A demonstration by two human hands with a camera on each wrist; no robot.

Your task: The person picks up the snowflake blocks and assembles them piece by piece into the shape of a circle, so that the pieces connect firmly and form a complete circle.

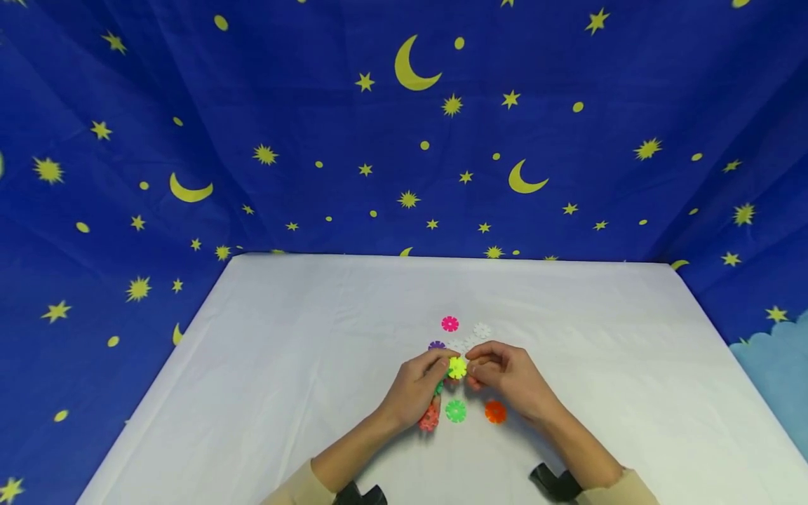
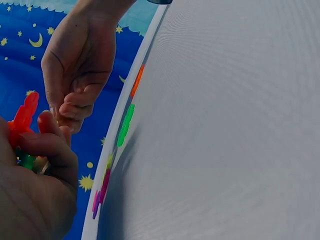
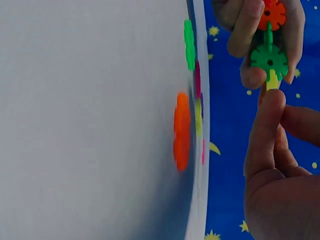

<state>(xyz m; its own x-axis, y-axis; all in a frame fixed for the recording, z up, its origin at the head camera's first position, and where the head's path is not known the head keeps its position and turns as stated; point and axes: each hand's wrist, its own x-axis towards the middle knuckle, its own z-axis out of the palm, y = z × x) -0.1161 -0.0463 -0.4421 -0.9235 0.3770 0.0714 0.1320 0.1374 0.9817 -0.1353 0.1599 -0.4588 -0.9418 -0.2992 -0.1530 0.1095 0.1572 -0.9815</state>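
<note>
Small notched plastic discs slot together into a chain that my left hand [image 1: 413,386] grips with curled fingers. A red-orange cluster [image 1: 428,419] shows below that hand in the head view, and a green disc [image 3: 270,62] lies further along the chain. At its end is a yellow disc [image 1: 457,367], beside the left thumb. My right hand [image 1: 517,382] has its thumb and index finger pinching the yellow disc's right edge, the contact partly hidden. Nearest the hands on the table are a loose green disc [image 1: 456,411] and an orange disc [image 1: 495,412].
Beyond the hands, a pink disc [image 1: 450,323], white discs [image 1: 482,330] and a purple disc [image 1: 435,345] lie on the white-covered table [image 1: 303,337]. A blue curtain [image 1: 341,126] with moons and stars stands behind. Black wrist straps [image 1: 555,484] show near the sleeves.
</note>
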